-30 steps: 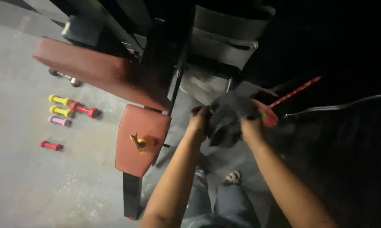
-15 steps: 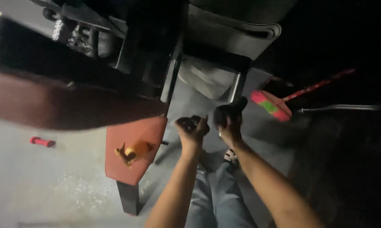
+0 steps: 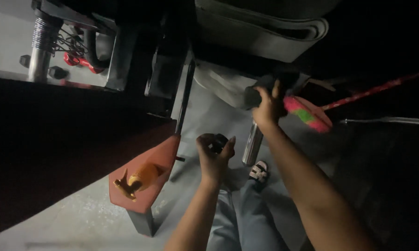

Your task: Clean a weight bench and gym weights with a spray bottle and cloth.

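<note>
Wiping looks underway: the right hand (image 3: 268,108) presses a dark cloth (image 3: 265,88) at one o'clock, the left hand (image 3: 212,155) clenches another bundle, needing steady pressure.

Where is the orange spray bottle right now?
The orange spray bottle lies on the red bench seat, lower left of centre, just left of the left hand.

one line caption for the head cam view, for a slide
Left hand grips a dark object while the right hand presses a dark cloth on gym equipment beside a red bench seat.
</note>
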